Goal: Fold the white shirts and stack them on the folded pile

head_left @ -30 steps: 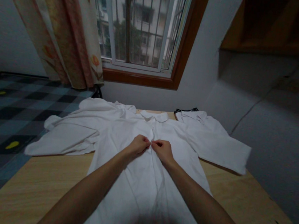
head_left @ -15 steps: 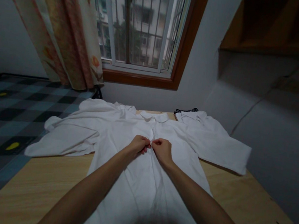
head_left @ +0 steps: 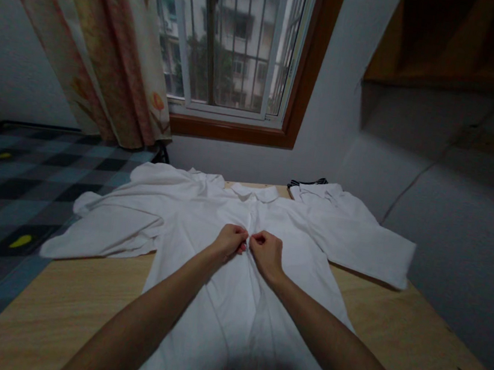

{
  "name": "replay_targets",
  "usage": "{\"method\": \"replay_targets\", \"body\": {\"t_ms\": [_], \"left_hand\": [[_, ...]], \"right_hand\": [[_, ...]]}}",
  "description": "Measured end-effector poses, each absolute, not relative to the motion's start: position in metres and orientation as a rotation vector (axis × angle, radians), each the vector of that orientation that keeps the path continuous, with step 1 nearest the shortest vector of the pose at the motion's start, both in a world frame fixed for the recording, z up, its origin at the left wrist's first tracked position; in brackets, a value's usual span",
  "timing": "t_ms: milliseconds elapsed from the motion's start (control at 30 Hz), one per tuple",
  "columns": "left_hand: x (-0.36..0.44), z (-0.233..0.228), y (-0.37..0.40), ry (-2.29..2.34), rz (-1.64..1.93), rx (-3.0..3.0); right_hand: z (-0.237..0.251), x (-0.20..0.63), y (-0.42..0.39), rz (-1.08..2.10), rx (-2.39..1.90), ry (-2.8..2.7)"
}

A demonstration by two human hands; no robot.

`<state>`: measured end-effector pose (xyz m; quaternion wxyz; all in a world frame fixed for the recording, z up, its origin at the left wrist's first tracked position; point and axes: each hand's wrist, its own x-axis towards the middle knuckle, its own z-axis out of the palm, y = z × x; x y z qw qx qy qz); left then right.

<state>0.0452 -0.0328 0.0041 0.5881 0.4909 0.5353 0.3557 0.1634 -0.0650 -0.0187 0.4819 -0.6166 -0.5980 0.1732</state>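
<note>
**Both hands pinch the shirt front at mid-frame**

A white shirt [head_left: 231, 304] lies spread flat on a wooden table [head_left: 391, 331], its collar [head_left: 255, 192] toward the window [head_left: 239, 38] at the top centre of the frame and its body running down to the bottom edge. The left hand [head_left: 230, 242] and the right hand [head_left: 265, 251] sit side by side at the centre of the frame, just below the collar, on the shirt's front opening. Each hand is curled, fingertips pinched on the cloth at the opening; the two sets of fingertips almost meet. What lies between the fingertips is too small and dim to tell. Both forearms come up from the lower edge of the frame and rest over the shirt's body.

The shirt's one sleeve [head_left: 104, 233] spreads toward the left of the frame and hangs partly over the table edge; the other sleeve [head_left: 367, 243] lies to the right, flat on the wood. A small dark striped item [head_left: 306, 182] shows just behind the shirt, right of the collar. A patterned curtain [head_left: 105, 51] hangs at the upper left, above a checked floor [head_left: 5, 189]. A wooden shelf [head_left: 466, 44] fills the upper right corner.
</note>
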Motion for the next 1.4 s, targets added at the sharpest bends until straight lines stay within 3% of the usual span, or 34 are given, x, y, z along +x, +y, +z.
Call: {"method": "replay_targets", "body": {"t_ms": [200, 400, 500, 633, 700, 833, 1033, 1233, 1400], "left_hand": [[0.042, 0.011, -0.035, 1.44, 0.768, 1.693], [0.038, 0.016, -0.043, 1.606, 0.559, 2.311], [0.034, 0.02, -0.044, 1.658, 0.499, 2.367], [-0.004, 0.054, -0.024, 1.817, 0.755, 2.373], [-0.04, 0.081, -0.006, 2.017, 0.889, 2.409], [-0.119, 0.116, 0.032, 2.3, 0.826, 2.449], [-0.169, 0.1, 0.054, 2.212, 0.036, 2.477], [-0.162, 0.092, 0.055, 2.3, 0.11, 2.577], [-0.157, 0.091, 0.053, 2.566, 0.39, 2.416]], "right_hand": [[-0.016, 0.168, -0.05, 1.033, -1.478, -1.128], [-0.011, 0.172, -0.047, 1.134, -1.526, -1.194], [0.001, 0.191, -0.047, 0.847, -1.589, -1.345], [0.027, 0.269, -0.042, -0.058, -1.782, -1.674], [0.037, 0.32, -0.042, -0.319, -1.963, -1.704], [0.039, 0.399, -0.048, -0.384, -2.316, -1.801], [0.038, 0.426, -0.047, -0.446, -2.273, -1.883], [0.081, 0.437, -0.013, -0.608, -2.224, -1.713], [0.116, 0.446, 0.016, -0.713, -2.242, -1.726]]}}
